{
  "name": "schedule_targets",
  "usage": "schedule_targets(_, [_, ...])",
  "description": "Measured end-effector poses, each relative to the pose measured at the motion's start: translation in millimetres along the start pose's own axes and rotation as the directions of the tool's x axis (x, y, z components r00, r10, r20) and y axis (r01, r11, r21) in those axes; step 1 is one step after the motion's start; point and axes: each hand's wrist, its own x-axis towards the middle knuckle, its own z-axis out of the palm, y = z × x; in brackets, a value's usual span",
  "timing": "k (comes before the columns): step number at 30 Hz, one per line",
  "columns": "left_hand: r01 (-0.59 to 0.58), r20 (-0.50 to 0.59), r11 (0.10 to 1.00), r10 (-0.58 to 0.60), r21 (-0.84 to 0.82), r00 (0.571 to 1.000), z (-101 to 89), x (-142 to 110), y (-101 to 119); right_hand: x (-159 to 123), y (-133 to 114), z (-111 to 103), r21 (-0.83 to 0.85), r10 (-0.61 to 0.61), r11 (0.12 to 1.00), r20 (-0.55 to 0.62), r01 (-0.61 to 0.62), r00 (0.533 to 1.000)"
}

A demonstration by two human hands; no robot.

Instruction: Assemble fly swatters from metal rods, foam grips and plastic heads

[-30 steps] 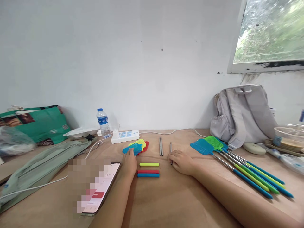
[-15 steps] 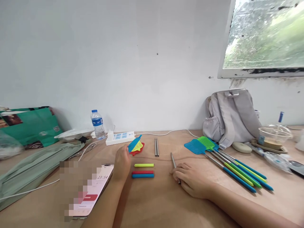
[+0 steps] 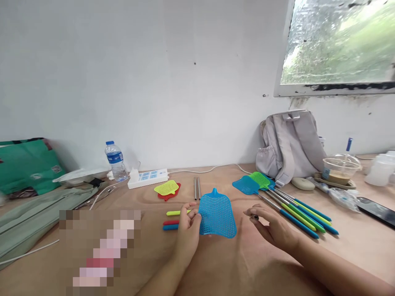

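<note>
My left hand (image 3: pixel 189 226) pinches the left edge of a blue fly swatter head (image 3: pixel 217 216), whose short socket points away from me. Opposite it, my right hand (image 3: pixel 274 228) is closed on a metal rod (image 3: pixel 254 217); mostly its dark end shows, the rest being hard to make out. Beyond my left hand lie a yellow swatter head (image 3: pixel 166 188) and a red swatter head (image 3: pixel 168 197) under it. Two metal rods (image 3: pixel 197 189) rest side by side behind the blue head. A yellow handle (image 3: pixel 173 213), a red handle (image 3: pixel 170 223) and a blue handle (image 3: pixel 170 227) are partly hidden by my left hand.
Several long-handled fly swatters (image 3: pixel 286 205) lie at the right, before a grey backpack (image 3: pixel 286 144). A drink cup (image 3: pixel 341 168) and a dark phone (image 3: pixel 376 211) are farther right. A power strip (image 3: pixel 148 178), water bottle (image 3: pixel 115 160) and green bag (image 3: pixel 31 168) stand at the left.
My left hand has lifted the blue swatter head off the pile and brought it right and nearer. My right hand has raised the metal rod from the table and turned it.
</note>
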Motion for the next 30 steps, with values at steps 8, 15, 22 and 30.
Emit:
schedule_targets(8, [0.170, 0.322, 0.980, -0.195, 0.106, 0.926, -10.5, 0.6, 5.6, 26.4, -14.6, -3.9, 0.563, 0.515, 0.810, -0.546, -0.166, 0.661])
schedule_targets(15, [0.219, 0.353, 0.939, -0.306, 0.266, 0.884, -10.3, -2.1, 10.0, 25.4, 5.4, 0.0, 0.848, 0.769, 0.494, -0.323, -0.193, 0.552])
schedule_targets(22, [0.228, 0.347, 0.936, -0.315, 0.268, 0.883, -12.2, -1.6, 8.9, 24.0, 0.4, 7.6, 0.860, 0.787, 0.446, -0.245, -0.248, 0.566])
schedule_targets(30, [0.220, 0.364, 0.930, -0.322, 0.294, 0.874, -12.7, -0.8, 8.0, 23.9, 2.8, 8.7, 0.873, 0.805, 0.415, -0.221, -0.256, 0.551])
